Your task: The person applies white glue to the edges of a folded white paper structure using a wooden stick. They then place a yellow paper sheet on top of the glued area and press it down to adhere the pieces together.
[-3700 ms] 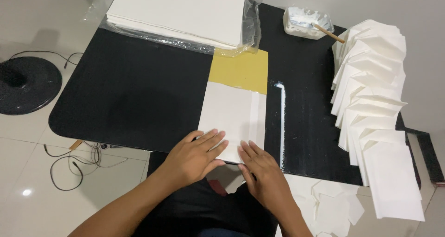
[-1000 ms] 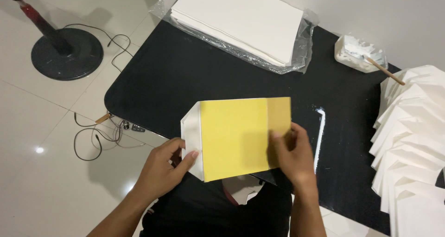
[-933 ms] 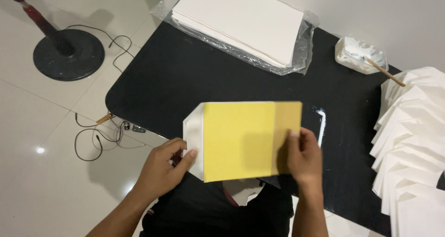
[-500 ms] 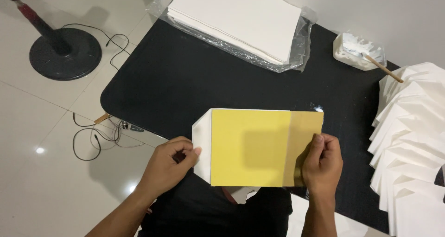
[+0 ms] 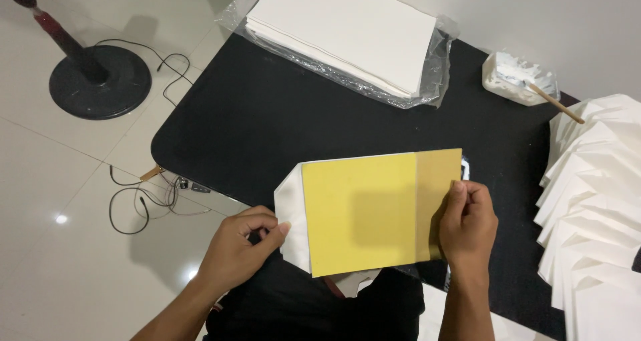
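**Paper envelope takes shape around yellow template**

Head view: hands grip a half-formed white paper sheet [image 5: 292, 211] wrapped behind a flat yellow rectangular card [image 5: 364, 211], held just above the near edge of the black rounded table [image 5: 267, 127]. The left hand [image 5: 237, 251], at 8 o'clock from the card, pinches the sheet's pointed white flap between thumb and fingers. The right hand [image 5: 467, 224], at 3 o'clock, clamps the card's darker right strip, thumb on top, fingers curled beneath.

Judging by the scene, the work is partway through: the white flap at the left sticks out unfolded, and more white paper pokes out under the card's lower edge. A fanned row of folded white paper envelopes [image 5: 594, 201] lies at 3 o'clock, apparently finished. A plastic-wrapped stack of white sheets [image 5: 347, 31] waits at 12 o'clock, and a white tub with a wooden stick [image 5: 521, 81] sits at 2 o'clock.
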